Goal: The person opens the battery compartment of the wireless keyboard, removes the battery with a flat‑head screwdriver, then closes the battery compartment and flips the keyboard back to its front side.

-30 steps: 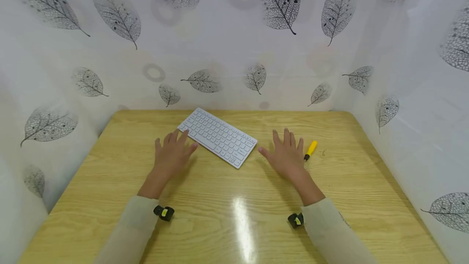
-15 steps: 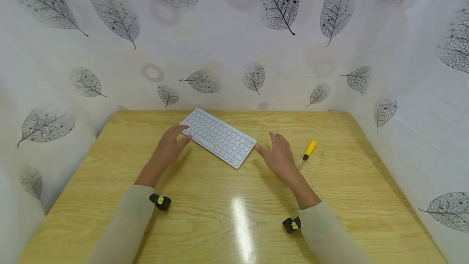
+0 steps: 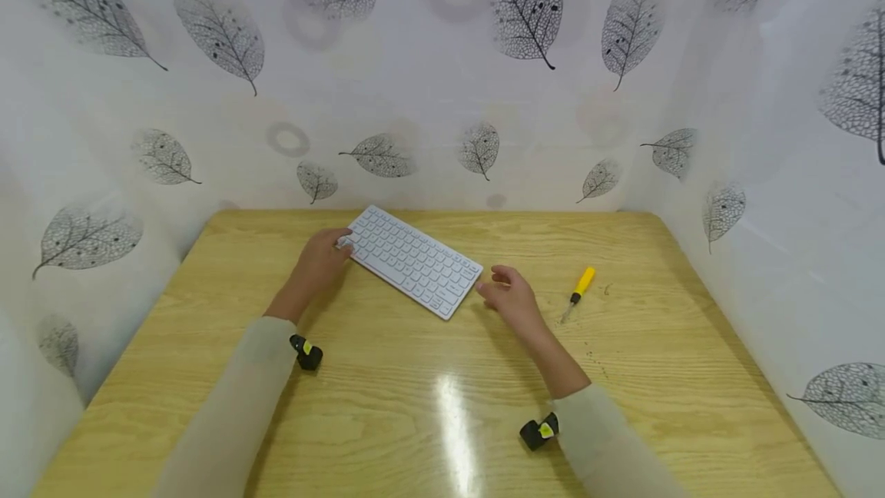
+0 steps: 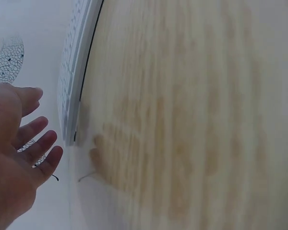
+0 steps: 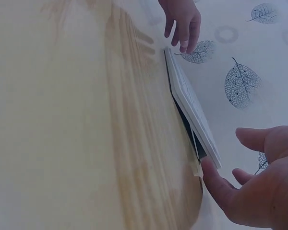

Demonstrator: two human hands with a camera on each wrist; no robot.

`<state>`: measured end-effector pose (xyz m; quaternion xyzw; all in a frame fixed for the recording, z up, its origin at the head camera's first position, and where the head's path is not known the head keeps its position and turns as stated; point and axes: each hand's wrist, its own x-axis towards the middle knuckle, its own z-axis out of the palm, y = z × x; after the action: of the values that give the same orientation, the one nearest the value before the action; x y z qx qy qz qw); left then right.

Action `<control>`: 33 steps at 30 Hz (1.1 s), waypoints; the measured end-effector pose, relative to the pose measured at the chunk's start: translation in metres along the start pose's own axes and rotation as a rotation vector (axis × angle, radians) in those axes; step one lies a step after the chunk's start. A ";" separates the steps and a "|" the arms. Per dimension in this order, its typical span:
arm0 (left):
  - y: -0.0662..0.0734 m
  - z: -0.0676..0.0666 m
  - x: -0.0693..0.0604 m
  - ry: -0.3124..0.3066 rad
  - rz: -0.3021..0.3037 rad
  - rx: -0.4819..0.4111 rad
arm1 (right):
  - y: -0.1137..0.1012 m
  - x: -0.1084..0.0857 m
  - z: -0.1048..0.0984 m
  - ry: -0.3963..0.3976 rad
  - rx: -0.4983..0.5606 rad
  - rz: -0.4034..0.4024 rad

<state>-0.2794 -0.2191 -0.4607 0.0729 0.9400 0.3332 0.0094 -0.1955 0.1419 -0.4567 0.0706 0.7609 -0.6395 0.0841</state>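
Note:
A white keyboard (image 3: pixel 412 261) lies slanted on the wooden table. At its left end is my left hand (image 3: pixel 319 258), thumb and fingertips over or beside the edge; the left wrist view shows this hand (image 4: pixel 17 153) with relaxed, spread fingers beside the keyboard (image 4: pixel 76 81). My right hand (image 3: pixel 515 302) hovers by the right end, fingers loosely bent. From the right wrist, one fingertip of that hand (image 5: pixel 261 187) appears at the near corner of the keyboard (image 5: pixel 194 112); whether it touches, I cannot tell. Neither hand grips anything.
Right of my right hand lies a screwdriver (image 3: pixel 583 283) with a yellow and black handle, its shaft pointing toward me. Small dark specks dot the table (image 3: pixel 664 344) nearby. Leaf-patterned white curtains (image 3: pixel 415 83) stand behind the table and along both sides.
Both hands have turned and their fingers have drawn in from a flatter spread. The left has moved slightly up and left, the right down and left, uncovering the screwdriver's shaft.

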 end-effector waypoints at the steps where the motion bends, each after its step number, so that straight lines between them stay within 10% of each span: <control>1: -0.001 0.000 0.002 0.005 0.003 -0.002 | 0.001 0.000 0.001 0.006 0.012 -0.001; 33: -0.028 -0.002 0.062 -0.054 -0.072 -0.142 | 0.012 0.008 0.038 0.198 0.051 -0.065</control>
<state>-0.3449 -0.2333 -0.4746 0.0472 0.9153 0.3966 0.0518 -0.1997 0.1065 -0.4761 0.1107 0.7509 -0.6509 -0.0142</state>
